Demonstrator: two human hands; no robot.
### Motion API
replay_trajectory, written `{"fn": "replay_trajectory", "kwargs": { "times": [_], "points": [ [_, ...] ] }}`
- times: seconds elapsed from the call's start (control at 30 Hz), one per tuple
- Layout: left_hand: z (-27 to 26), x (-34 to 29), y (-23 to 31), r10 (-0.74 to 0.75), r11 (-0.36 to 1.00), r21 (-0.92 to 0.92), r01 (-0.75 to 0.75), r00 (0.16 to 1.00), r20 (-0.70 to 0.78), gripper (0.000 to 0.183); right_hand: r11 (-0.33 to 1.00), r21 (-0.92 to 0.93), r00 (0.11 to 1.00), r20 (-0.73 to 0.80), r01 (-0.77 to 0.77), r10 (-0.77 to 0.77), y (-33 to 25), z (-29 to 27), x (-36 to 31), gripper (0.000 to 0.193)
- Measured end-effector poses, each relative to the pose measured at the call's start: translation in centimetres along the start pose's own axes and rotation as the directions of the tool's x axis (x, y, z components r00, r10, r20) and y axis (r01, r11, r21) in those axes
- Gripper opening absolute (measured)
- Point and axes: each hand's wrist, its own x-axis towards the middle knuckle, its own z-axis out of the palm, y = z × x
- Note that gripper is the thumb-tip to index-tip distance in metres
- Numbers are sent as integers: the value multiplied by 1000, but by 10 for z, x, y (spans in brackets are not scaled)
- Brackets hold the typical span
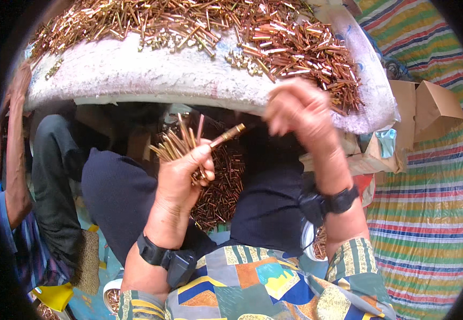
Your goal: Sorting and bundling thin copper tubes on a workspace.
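Observation:
My left hand [182, 173] is closed round a bunch of thin brass-coloured metal rods [173, 144] that fan out above the fist. One thicker rod with a ringed end [228, 136] sticks out past my thumb to the upper right. My right hand [297, 109] is raised at the table's near edge, just below the heap of copper-coloured rods [306, 50]. Motion smears its fingers, so whether it holds anything does not show. Small pale-gold pieces [244, 63] lie in clusters along the heap's near side.
The white-covered table [130, 66] spans the top. Below, between my knees, lies another pile of rods [218, 186]. White buckets [307, 242] stand by my legs. At left are another person's arm [18, 154] and leg. A cardboard box [434, 109] and striped sheeting [423, 224] are at right.

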Motion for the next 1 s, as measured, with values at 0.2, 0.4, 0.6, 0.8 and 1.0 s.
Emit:
{"fn": "replay_trajectory", "kwargs": {
  "times": [0.2,0.4,0.6,0.8,1.0],
  "points": [
    [-10,4,8,40,995,-86,-45,997,-63,16,935,-344,979,-144,89,-146,9,-39,6,5],
    [-17,11,12,44,991,-123,-55,995,-95,17,855,-514,980,-121,77,-161,26,-31,-4,4],
    [-30,6,21,109,974,-196,-111,994,-22,13,893,-444,996,-18,75,-93,39,-2,-9,3],
    [-41,0,23,109,977,-175,-121,991,-77,12,860,-509,987,155,46,39,74,22,-14,7],
    [-57,-11,32,108,967,-216,-137,984,-138,19,810,-226,825,45,-541,564,136,54,-9,14]
  ]
}}
